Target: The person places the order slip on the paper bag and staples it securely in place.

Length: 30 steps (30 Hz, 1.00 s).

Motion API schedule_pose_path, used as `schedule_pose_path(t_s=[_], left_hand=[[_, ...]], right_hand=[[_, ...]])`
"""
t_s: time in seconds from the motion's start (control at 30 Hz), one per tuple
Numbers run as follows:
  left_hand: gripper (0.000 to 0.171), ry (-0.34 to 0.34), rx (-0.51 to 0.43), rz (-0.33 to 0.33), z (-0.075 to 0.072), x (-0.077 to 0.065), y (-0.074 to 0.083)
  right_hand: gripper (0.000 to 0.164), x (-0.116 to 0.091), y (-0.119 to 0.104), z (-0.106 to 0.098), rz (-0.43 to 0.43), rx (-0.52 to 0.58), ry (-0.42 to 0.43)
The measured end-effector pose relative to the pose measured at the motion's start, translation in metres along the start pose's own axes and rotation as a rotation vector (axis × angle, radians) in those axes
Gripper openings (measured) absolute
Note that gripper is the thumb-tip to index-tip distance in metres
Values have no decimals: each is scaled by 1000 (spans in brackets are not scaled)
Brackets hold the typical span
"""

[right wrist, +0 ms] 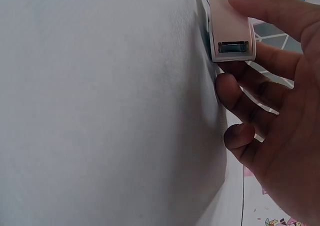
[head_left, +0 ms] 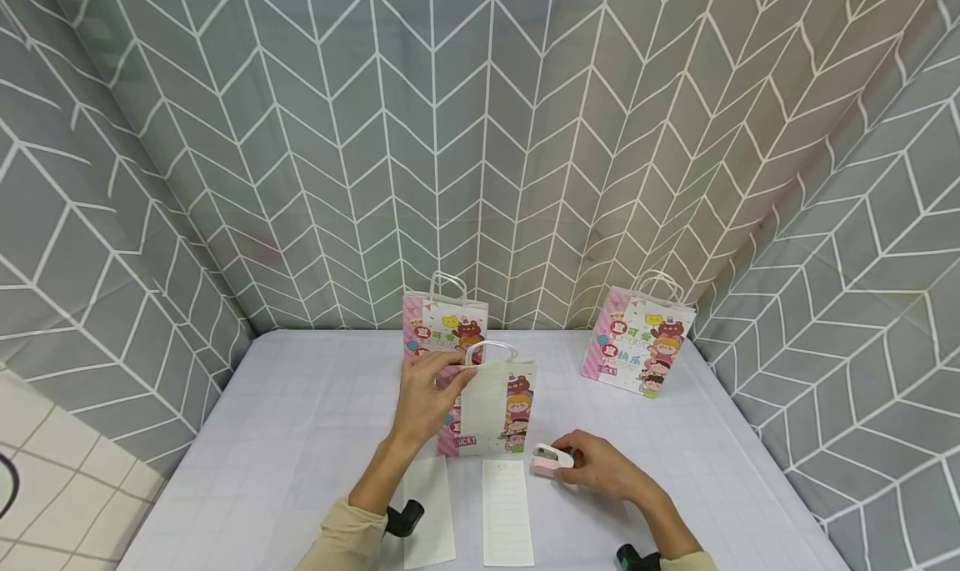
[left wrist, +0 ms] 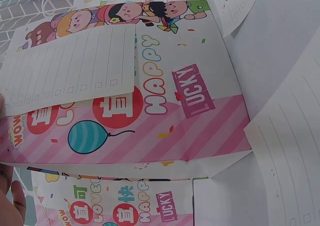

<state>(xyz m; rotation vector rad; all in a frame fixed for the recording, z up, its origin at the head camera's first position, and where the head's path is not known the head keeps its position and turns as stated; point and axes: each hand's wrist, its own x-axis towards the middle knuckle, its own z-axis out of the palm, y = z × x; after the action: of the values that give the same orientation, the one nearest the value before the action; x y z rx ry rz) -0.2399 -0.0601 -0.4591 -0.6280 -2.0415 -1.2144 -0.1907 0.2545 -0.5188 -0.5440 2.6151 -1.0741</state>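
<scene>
My left hand [head_left: 429, 394] pinches the top of a lined paper slip [head_left: 483, 400] together with the upper edge of a paper gift bag [head_left: 519, 417]. The slip lies flat over the bag's printed front, just below its white handle. In the left wrist view, checkbox rows run along the slip [left wrist: 75, 68], and only a few fingers show at the left edge. My right hand [head_left: 602, 467] holds a small pink-and-white stapler [head_left: 551, 460] low over the table, right of the bag. In the right wrist view, thumb and fingers grip the stapler [right wrist: 230, 20] from its sides.
Two more lined slips lie at the front of the table, a left one [head_left: 429, 513] and a right one [head_left: 507, 513]. Behind the held bag stands a matching bag [head_left: 415, 317]; another bag [head_left: 637, 342] stands at the back right. A patterned curtain [head_left: 480, 137] surrounds the table [head_left: 285, 438].
</scene>
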Motion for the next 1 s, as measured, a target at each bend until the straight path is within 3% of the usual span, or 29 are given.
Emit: schedule_pose_path(t_s=[0.43, 0.6, 1.0], left_hand=[[22, -5, 14, -16, 0, 0, 0], [21, -7, 11, -20, 0, -1, 0], [22, 2, 9, -14, 0, -1, 1]], right_hand=[[36, 1, -10, -7, -24, 0, 55], [34, 5, -19, -12, -45, -6, 146], [40, 9, -37, -31, -116, 125, 365]])
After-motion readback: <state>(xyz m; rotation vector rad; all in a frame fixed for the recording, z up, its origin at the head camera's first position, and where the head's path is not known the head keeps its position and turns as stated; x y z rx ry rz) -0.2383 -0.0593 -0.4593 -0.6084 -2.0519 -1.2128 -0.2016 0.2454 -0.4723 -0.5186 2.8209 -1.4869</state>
